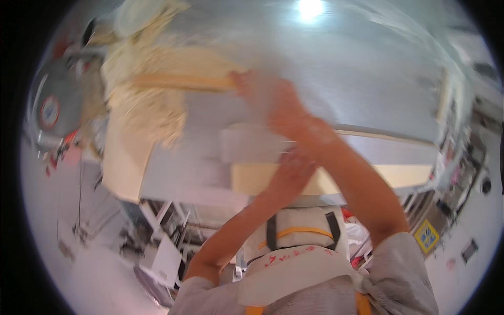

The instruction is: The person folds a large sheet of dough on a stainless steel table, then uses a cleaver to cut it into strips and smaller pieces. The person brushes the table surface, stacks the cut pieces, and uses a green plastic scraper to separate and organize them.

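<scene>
My right hand reaches forward over the metal worktop, blurred by motion. Its fingertips meet the right end of a light wooden stick or rolling pin, but the blur hides whether they grip it. The stick's left part lies across pale, floury dough. Below the right forearm is my left hand, partly covered by that arm. Next to its fingers is a flat, pale rectangular blade or scraper; I cannot tell if the hand holds it. A strip of yellowish dough or board runs along the near edge.
A pale bowl or lid stands at the far left, by more dough. A grey machine with a round badge is left of the worktop. Shelving and a white box are below. Pale boards border the near left corner.
</scene>
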Motion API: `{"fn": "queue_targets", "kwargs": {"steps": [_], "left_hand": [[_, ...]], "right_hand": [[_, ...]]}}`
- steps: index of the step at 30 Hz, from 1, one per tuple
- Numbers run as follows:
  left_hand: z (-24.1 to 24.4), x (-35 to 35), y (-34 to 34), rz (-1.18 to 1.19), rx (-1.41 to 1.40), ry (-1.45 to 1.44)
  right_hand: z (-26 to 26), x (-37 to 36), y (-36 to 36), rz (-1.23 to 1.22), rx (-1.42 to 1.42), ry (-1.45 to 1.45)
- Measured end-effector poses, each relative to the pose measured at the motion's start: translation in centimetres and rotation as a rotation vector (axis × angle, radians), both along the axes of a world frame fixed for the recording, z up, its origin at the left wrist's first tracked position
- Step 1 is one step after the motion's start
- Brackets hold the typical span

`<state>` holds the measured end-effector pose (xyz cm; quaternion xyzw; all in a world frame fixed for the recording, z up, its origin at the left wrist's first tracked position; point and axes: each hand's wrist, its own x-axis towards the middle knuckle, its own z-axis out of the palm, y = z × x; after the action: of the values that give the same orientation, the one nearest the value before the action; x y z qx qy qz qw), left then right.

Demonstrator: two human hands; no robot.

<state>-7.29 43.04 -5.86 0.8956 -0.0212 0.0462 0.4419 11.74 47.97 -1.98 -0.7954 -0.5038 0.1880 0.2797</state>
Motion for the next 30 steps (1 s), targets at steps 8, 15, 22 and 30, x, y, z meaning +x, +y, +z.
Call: {"fn": "queue_targets", "kwargs": {"steps": [8,15,22,30], "left_hand": [[2.4,5.6,-5.9,-0.009,0.143,0.023],[4.6,11.0,-14.2,-0.065,0.282,0.156],[6.8,15.0,-19.0,-0.015,0.5,0.314],[7.7,18.2,-20.5,0.003,0.575,0.388]], "right_hand": [[3.9,11.0,-31.1,-0.511,0.023,0.211],[4.1,23.4,-70.4,-0.918,-0.377,0.018],[3.7,27.7,-74.6,-0.979,-0.121,-0.152],[-2.2,36.9,-82.2,-1.212,-0.31,-0.535]]}}
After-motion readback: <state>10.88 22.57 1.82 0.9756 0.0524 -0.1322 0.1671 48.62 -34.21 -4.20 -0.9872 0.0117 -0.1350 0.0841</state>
